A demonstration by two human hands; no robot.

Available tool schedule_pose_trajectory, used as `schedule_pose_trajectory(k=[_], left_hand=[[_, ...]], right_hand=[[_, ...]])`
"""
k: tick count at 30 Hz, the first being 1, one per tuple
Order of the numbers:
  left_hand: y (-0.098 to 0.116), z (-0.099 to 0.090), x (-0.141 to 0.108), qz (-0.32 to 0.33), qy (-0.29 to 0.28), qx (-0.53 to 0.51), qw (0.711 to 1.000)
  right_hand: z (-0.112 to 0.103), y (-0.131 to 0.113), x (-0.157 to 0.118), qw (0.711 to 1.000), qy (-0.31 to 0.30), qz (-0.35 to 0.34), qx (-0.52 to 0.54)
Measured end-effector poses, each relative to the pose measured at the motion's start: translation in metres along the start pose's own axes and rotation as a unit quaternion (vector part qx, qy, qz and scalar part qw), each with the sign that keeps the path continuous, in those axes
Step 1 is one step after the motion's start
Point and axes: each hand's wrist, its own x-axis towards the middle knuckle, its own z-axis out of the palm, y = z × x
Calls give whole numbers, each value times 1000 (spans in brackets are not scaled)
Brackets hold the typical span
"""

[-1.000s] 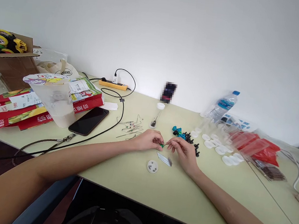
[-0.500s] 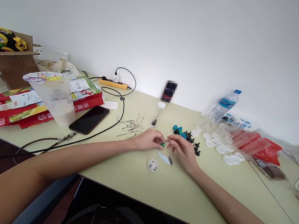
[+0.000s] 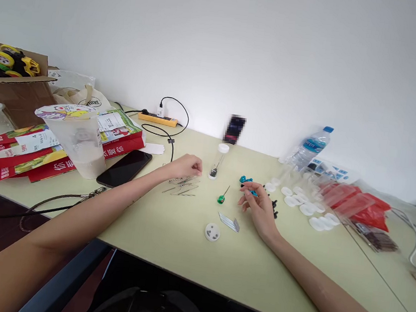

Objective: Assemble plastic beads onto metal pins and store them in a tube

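Observation:
A green piece with a thin metal pin (image 3: pixel 221 199) stands on the table between my hands. My left hand (image 3: pixel 187 167) is over the far edge of a heap of thin metal sticks (image 3: pixel 181 187), its fingers curled together; whatever they hold is too small to make out. My right hand (image 3: pixel 258 207) has its fingers apart over the blue and black pieces (image 3: pixel 245 180) and holds nothing. Nearer me lie a row of silvery rods (image 3: pixel 228 222) and a round white cap (image 3: pixel 212 232) with small metal bits inside. Beyond them stands a clear tube (image 3: pixel 217 164) with a white lid.
At left are a plastic cup (image 3: pixel 77 143), a black phone (image 3: pixel 124 168), red packaging (image 3: pixel 124 147), a cable and a cardboard box (image 3: pixel 19 97). White caps (image 3: pixel 293 201), clear tubes, red bags (image 3: pixel 367 209) and a water bottle (image 3: pixel 314 147) are at right.
The green piece and pin, earlier between my hands, now stand released on the table. My left hand has moved left and away to the metal sticks; my right hand has drawn slightly right and opened.

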Motion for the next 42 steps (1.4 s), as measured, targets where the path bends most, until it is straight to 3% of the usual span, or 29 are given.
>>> schedule_pose_trajectory(k=[4, 9, 19, 27, 31, 33, 36, 39, 42], left_hand=[[-19, 1, 1, -76, 70, 87, 991], [-25, 15, 14, -117, 91, 161, 976], [-12, 20, 9, -92, 68, 229, 967], [-14, 7, 0, -79, 162, 166, 969], [4, 0, -8, 12, 305, -21, 952], [20, 2, -14, 56, 337, -68, 938], [46, 11, -27, 149, 323, -45, 933], [69, 26, -39, 262, 268, 14, 927], [81, 40, -46, 312, 229, 47, 921]], right_hand=[[0, 1, 1, 1000, 4, 7, 3], [0, 3, 1, 1000, -7, 8, 0], [1, 4, 1, 1000, -24, 3, -12], [1, 3, 1, 1000, -27, 5, -9], [1, -1, 0, 1000, -7, -8, -7], [0, -4, -2, 1000, 3, -24, -5], [0, -6, -8, 998, -7, -68, -8], [1, -3, -16, 988, -71, -134, -19], [2, 1, -23, 981, -97, -163, -39]])
